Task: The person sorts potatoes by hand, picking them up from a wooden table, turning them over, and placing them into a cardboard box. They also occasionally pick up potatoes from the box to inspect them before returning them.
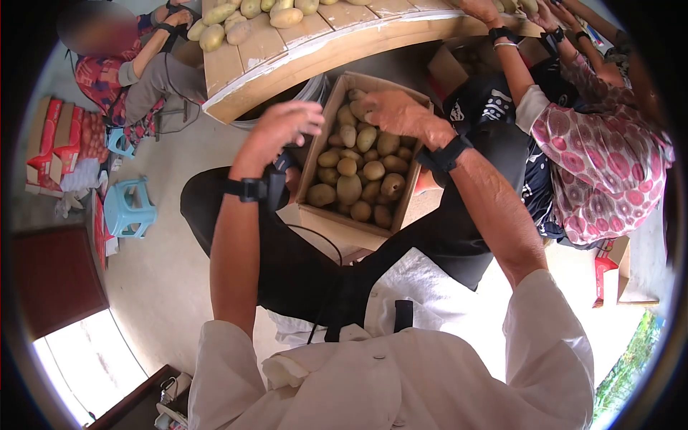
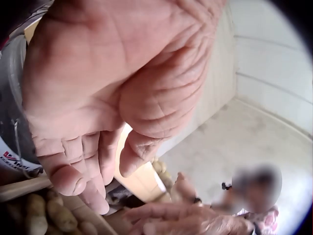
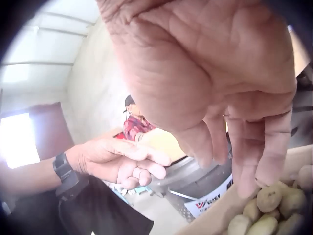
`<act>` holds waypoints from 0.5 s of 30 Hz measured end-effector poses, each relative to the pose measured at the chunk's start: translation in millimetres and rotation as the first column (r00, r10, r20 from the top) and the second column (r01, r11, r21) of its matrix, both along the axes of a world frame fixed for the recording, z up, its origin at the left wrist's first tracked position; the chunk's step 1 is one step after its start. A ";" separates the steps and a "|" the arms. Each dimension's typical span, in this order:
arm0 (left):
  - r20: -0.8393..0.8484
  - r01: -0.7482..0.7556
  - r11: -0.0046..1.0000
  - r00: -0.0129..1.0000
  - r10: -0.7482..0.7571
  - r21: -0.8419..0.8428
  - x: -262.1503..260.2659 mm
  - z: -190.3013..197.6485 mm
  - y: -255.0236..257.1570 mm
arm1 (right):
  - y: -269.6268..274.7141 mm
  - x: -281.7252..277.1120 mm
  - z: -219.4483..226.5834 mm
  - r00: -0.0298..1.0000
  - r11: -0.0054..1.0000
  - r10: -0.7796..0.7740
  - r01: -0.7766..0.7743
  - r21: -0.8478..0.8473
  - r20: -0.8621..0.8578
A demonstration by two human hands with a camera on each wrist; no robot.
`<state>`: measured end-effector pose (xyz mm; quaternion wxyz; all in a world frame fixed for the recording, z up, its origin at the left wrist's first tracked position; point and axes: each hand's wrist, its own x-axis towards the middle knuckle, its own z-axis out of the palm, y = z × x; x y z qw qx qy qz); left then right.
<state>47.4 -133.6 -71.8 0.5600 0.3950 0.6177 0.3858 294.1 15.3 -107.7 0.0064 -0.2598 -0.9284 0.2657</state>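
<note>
A cardboard box (image 1: 313, 161) filled with potatoes (image 1: 349, 189) stands between the person's knees. Over its far right part hangs my right hand (image 1: 401, 115), fingers pointing down and loosely bent. In the right wrist view its fingertips (image 3: 247, 188) are close by the potatoes, and nothing shows in its grasp. Left of the box, my left hand (image 1: 283, 129) is held in the air with relaxed, slightly bent fingers. The left wrist view shows its bare palm and nothing held.
Beyond the box is a wooden table (image 1: 287, 61) with more potatoes (image 1: 240, 31) along it. A grey bucket (image 3: 195, 181) stands under its edge. Blue stools (image 1: 130, 208) and red cartons (image 1: 44, 140) are at left. Other people sit left and right, one in a patterned shirt (image 1: 602, 172).
</note>
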 end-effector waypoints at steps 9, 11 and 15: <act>-0.250 0.271 0.904 0.898 -0.361 -0.331 56.8 -98.1 -50.7 | -96.3 20.2 -57.0 0.848 0.985 0.164 -0.169 -0.036 0.504; -0.441 0.352 0.907 0.794 -0.419 -0.230 56.3 -132.0 -63.4 | -118.0 26.9 -101.7 0.893 0.984 0.102 -0.156 0.089 0.439; -0.653 0.373 0.902 0.631 -0.419 -0.218 69.5 -146.5 -79.2 | -156.9 16.2 -130.7 0.813 0.946 -0.079 -0.122 0.300 0.577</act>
